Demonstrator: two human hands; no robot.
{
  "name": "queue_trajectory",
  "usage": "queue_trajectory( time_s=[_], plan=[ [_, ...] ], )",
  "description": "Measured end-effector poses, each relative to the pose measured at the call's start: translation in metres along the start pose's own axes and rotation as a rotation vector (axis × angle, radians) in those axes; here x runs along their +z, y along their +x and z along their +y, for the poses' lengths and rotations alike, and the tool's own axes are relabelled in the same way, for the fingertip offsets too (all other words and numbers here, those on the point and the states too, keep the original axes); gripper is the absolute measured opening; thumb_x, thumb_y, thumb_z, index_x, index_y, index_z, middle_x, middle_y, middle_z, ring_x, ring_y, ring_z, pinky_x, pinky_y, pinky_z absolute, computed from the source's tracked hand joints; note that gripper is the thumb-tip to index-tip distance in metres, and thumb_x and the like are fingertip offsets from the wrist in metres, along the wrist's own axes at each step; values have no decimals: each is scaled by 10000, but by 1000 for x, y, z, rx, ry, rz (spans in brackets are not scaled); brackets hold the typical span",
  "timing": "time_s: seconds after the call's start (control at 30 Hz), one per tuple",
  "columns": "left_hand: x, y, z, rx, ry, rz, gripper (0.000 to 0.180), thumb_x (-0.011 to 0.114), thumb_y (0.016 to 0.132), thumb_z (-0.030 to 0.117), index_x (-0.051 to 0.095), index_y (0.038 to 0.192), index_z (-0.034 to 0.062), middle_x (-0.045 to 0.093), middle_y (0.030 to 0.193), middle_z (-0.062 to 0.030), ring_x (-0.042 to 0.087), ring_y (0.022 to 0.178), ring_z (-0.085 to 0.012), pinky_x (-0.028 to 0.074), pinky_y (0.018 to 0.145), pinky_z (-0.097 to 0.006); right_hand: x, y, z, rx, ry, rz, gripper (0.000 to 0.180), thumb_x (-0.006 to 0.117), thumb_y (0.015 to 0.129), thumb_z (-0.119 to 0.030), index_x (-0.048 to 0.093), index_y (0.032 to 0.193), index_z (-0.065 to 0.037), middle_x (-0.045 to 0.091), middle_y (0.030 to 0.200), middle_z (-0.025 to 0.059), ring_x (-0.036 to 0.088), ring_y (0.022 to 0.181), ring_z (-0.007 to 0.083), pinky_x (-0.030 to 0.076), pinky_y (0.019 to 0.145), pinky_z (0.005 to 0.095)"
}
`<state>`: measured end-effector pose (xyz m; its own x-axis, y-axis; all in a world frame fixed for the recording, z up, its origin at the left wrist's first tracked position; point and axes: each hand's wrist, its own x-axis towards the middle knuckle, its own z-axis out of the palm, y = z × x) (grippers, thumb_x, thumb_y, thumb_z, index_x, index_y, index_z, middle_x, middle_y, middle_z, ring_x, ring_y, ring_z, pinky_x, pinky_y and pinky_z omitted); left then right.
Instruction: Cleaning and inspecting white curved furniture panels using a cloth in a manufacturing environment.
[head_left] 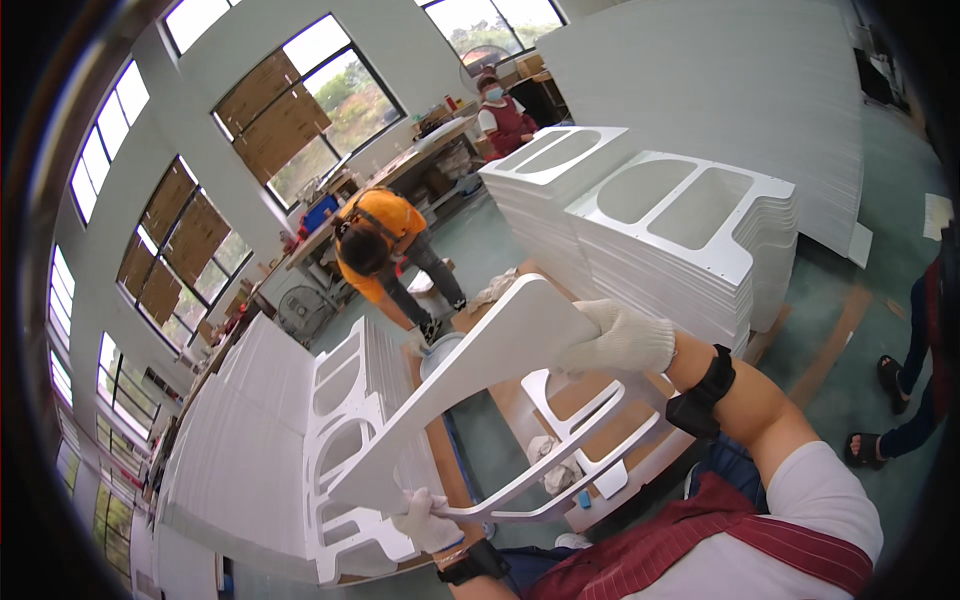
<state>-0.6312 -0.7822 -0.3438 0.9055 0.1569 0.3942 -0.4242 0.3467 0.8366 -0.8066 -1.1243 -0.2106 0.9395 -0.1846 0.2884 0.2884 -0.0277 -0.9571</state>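
Now, panel: white cut-out panel (470, 385) held tilted in the air, long axis running from lower left to upper right.
Left hand: gloved left hand (428, 522) grips the panel's lower end.
Right hand: gloved right hand (622, 338) clasps its upper edge.
Beside panel: stacked panels (690, 235) beyond its upper end; another person (385, 250) bends behind it.

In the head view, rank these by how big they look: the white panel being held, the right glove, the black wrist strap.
1. White panel
2. Right glove
3. Black wrist strap

All sit at similar nearness, so the order seems safe.
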Motion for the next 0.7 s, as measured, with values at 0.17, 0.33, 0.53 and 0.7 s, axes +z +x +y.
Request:
queue_trajectory(
  time_s=[0.17, 0.33, 0.53, 0.7],
  plan=[
    [-19, 13, -23, -66, 43, 23, 132, 667, 736, 45, 535, 741, 48, 518, 559, -59, 508, 456, -167, 465, 483, -295, -3, -12, 22, 117, -27, -59, 272, 712, 875, -137, 694, 1124, -31, 714, 945, 16, 638, 835, 81, 526, 771, 255],
    [-23, 23, -30, -305, 9, 152, 114, 668, 784, 81, 558, 759, 64, 501, 585, -28, 527, 481, -174, 456, 488, -309, -29, -43, 85, 179, -160, -110, 335, 683, 865, -99, 658, 1187, -12, 708, 1000, 45, 642, 907, 115, 514, 858, 274],
    [-39, 48, -51, -466, 83, 138, 93, 700, 816, 118, 633, 838, 57, 511, 605, -16, 531, 491, -167, 455, 486, -302, -67, -98, 102, 520, -29, -170, 438, 693, 852, -105, 594, 1256, 31, 718, 1094, 125, 663, 1030, 184, 509, 937, 320],
    [-28, 47, -59, -525, 164, 109, 132, 735, 817, 124, 669, 895, 41, 542, 684, -7, 548, 535, -161, 462, 492, -303, -65, -118, 125, 559, 30, -71, 345, 706, 839, -98, 647, 1158, 20, 741, 1003, 124, 698, 953, 195, 523, 919, 321]
  ],
)
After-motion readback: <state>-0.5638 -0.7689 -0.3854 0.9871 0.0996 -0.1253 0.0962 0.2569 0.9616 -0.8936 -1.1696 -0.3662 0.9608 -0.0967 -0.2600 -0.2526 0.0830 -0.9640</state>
